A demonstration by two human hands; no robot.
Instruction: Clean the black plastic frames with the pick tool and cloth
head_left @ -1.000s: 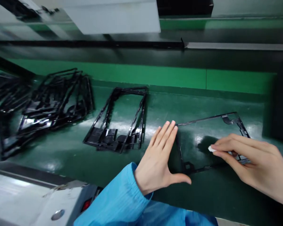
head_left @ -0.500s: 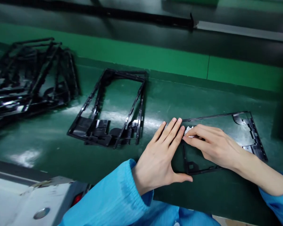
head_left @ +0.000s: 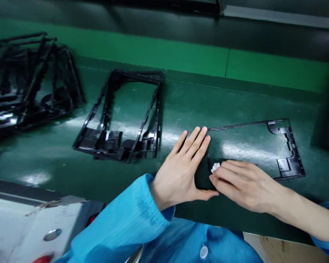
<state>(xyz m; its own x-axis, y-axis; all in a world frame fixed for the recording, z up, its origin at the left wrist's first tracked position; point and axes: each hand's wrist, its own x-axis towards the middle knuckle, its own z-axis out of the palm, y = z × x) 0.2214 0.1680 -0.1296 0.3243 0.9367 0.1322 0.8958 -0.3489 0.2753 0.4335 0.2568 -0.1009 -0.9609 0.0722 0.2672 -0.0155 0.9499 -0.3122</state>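
Note:
A thin black plastic frame (head_left: 292,146) lies flat on the green bench, its wider end with cut-outs at the right. My left hand (head_left: 182,170) rests flat along the frame's left end, fingers stretched and thumb out toward the near corner. Pinched in my right hand (head_left: 244,182) is a crumpled white wipe (head_left: 215,167), which sits at the inner side of the frame's left bar. My right hand hides part of the frame's near side, and my left hand covers some of its left end.
Left of my hands a few similar black frames (head_left: 98,146) lie stacked askew. A larger heap of black frames (head_left: 30,91) fills the far left. A dark ledge (head_left: 164,29) runs along the back. At the lower left stands a white box with a metal button (head_left: 52,235).
My right hand has slid with the wipe along the frame's left bar, toward me. My left hand keeps its place on the frame. The whole view has shifted slightly.

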